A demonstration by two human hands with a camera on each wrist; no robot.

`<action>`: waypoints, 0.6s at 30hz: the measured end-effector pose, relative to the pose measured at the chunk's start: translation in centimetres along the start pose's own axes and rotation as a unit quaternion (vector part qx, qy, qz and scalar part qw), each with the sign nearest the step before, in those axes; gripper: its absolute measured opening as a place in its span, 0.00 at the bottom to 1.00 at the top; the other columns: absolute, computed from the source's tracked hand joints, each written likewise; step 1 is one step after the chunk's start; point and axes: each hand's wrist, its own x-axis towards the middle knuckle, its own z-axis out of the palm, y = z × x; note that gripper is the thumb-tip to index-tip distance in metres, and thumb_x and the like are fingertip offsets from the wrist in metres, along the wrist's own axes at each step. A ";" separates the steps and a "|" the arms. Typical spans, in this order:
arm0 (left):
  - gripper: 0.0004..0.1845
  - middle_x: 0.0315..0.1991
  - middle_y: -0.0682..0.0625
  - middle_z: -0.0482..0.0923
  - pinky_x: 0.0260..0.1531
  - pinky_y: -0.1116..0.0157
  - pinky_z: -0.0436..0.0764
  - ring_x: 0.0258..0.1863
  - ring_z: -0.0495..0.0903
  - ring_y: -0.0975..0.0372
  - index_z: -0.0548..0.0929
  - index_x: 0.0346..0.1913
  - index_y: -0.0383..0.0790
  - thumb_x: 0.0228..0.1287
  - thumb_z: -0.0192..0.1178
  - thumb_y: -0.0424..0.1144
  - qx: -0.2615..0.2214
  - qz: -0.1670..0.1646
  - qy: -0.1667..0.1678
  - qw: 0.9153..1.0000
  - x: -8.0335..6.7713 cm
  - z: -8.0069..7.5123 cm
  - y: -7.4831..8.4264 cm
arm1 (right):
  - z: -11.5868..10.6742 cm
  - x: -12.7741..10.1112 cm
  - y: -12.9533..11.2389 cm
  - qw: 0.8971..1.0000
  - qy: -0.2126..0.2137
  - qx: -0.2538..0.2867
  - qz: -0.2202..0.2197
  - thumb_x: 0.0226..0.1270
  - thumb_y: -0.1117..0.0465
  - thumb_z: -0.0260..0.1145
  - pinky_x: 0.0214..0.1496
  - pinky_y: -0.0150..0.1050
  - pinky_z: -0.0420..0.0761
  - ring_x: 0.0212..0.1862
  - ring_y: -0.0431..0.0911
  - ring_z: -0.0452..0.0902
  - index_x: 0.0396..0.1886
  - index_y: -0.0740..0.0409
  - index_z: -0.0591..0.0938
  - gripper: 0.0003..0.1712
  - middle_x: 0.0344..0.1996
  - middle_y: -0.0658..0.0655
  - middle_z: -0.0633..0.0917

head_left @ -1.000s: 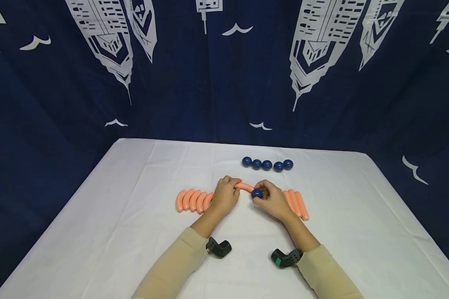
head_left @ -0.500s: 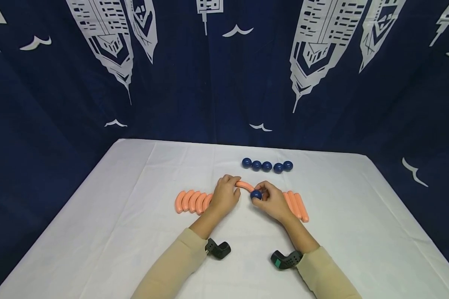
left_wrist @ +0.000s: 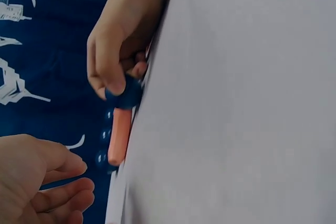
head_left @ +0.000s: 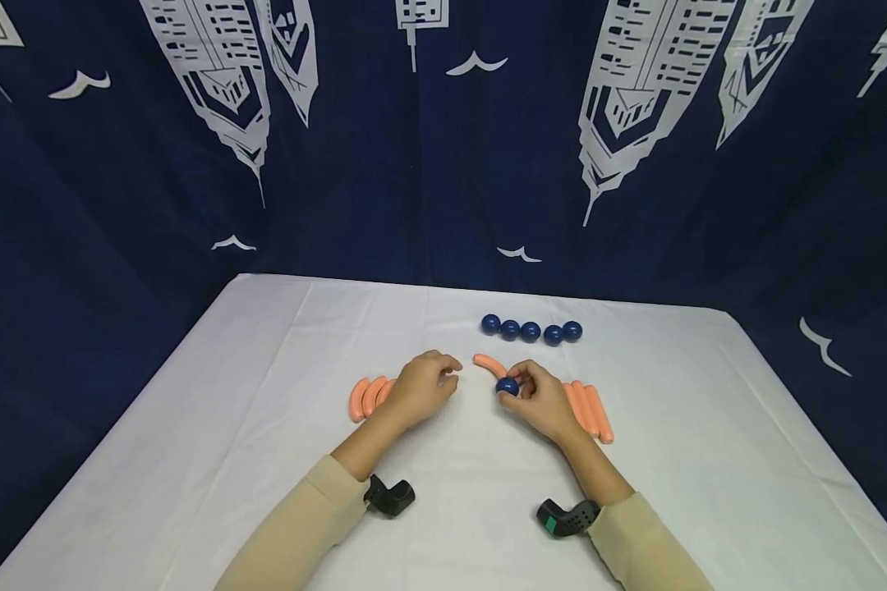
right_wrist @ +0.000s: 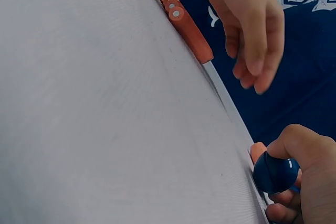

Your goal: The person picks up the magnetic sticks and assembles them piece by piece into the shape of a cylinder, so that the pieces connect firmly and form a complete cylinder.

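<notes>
My right hand [head_left: 541, 402] pinches a glossy dark blue ball [head_left: 507, 387] between thumb and fingers. A curved orange stick [head_left: 490, 364] lies on the table with one end against that ball or very near it; its other end points away to the left. My left hand [head_left: 423, 389] hovers left of the stick, holding nothing, its fingers loosely bent. In the left wrist view, a gap separates the left fingertips [left_wrist: 84, 167] from the stick [left_wrist: 120, 137]. The right wrist view shows the ball [right_wrist: 275, 173] under the right thumb, hiding most of the stick.
A row of curved orange sticks [head_left: 358, 400] lies at left, partly behind the left arm. Straight orange sticks [head_left: 597, 414] lie right of the right hand. Several blue balls [head_left: 530, 332] line up farther back. Pale discs show on stick ends [right_wrist: 176, 13]. White cloth covers the table [head_left: 710, 460].
My left hand has let go of the curved orange stick and moved left, away from it. The right hand stays nearly still with the ball.
</notes>
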 end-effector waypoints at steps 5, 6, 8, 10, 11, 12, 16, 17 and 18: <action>0.11 0.35 0.53 0.77 0.40 0.62 0.76 0.36 0.75 0.61 0.86 0.49 0.41 0.66 0.59 0.35 0.002 0.004 -0.022 1.000 -1.4 -2.3 -1.4 | 0.1 0.1 0.1 1.000 0.001 0.007 -0.002 0.52 0.63 0.74 0.25 0.33 0.67 0.24 0.43 0.66 0.41 0.60 0.79 0.17 0.24 0.54 0.74; 0.11 0.35 0.53 0.77 0.40 0.62 0.76 0.35 0.74 0.61 0.86 0.49 0.41 0.66 0.59 0.35 0.001 0.009 -0.025 1.000 -1.7 -2.7 -1.6 | 0.1 0.1 0.1 1.000 0.001 0.008 -0.002 0.52 0.63 0.74 0.25 0.33 0.67 0.24 0.43 0.66 0.41 0.60 0.79 0.17 0.24 0.54 0.75; 0.11 0.35 0.54 0.77 0.41 0.62 0.76 0.35 0.74 0.62 0.85 0.49 0.40 0.65 0.59 0.34 -0.005 0.012 -0.032 0.999 -2.2 -3.3 -2.1 | 0.2 0.1 0.2 1.000 -0.001 0.009 -0.002 0.52 0.63 0.74 0.25 0.33 0.67 0.24 0.43 0.66 0.41 0.60 0.79 0.17 0.25 0.54 0.75; 0.11 0.36 0.54 0.78 0.43 0.61 0.77 0.37 0.76 0.62 0.86 0.48 0.40 0.65 0.59 0.34 -0.011 0.015 -0.032 0.999 -2.7 -3.9 -2.5 | 0.2 0.1 0.2 1.000 -0.004 0.008 -0.001 0.53 0.63 0.74 0.25 0.33 0.67 0.24 0.43 0.66 0.41 0.60 0.79 0.17 0.25 0.54 0.75; 0.11 0.37 0.54 0.79 0.44 0.60 0.77 0.38 0.76 0.62 0.86 0.48 0.39 0.64 0.60 0.34 -0.013 0.016 -0.030 0.999 -2.9 -4.2 -2.7 | 0.2 0.1 0.2 1.000 -0.004 0.008 0.000 0.52 0.63 0.74 0.25 0.33 0.67 0.24 0.43 0.66 0.41 0.60 0.79 0.17 0.25 0.54 0.75; 0.11 0.37 0.54 0.80 0.44 0.60 0.77 0.38 0.77 0.61 0.86 0.47 0.39 0.64 0.60 0.34 -0.013 0.019 -0.026 0.999 -3.1 -4.4 -2.9 | 0.3 0.1 0.1 1.000 -0.005 0.008 0.001 0.53 0.63 0.74 0.25 0.33 0.67 0.24 0.43 0.66 0.41 0.60 0.79 0.17 0.25 0.54 0.75; 0.09 0.37 0.54 0.82 0.44 0.60 0.76 0.38 0.77 0.61 0.87 0.44 0.40 0.62 0.62 0.33 -0.008 0.043 -0.024 0.999 -3.7 -5.0 -3.4 | 0.2 0.0 0.0 1.000 -0.005 0.005 0.003 0.52 0.62 0.74 0.24 0.33 0.67 0.24 0.43 0.66 0.41 0.60 0.79 0.17 0.25 0.54 0.76; 0.09 0.37 0.54 0.82 0.46 0.60 0.76 0.39 0.77 0.60 0.88 0.44 0.40 0.62 0.63 0.32 -0.006 0.052 -0.030 0.998 -3.8 -5.0 -3.5 | 0.2 0.0 0.0 1.000 -0.005 0.004 0.005 0.52 0.62 0.74 0.24 0.33 0.67 0.24 0.43 0.66 0.41 0.59 0.79 0.17 0.25 0.55 0.76; 0.09 0.38 0.54 0.82 0.47 0.60 0.76 0.41 0.77 0.60 0.88 0.43 0.40 0.62 0.63 0.32 -0.004 0.062 -0.038 0.997 -3.8 -5.1 -3.5 | 0.2 -0.1 0.0 1.000 -0.006 0.002 0.006 0.52 0.62 0.74 0.24 0.33 0.67 0.24 0.43 0.66 0.41 0.59 0.79 0.17 0.25 0.54 0.75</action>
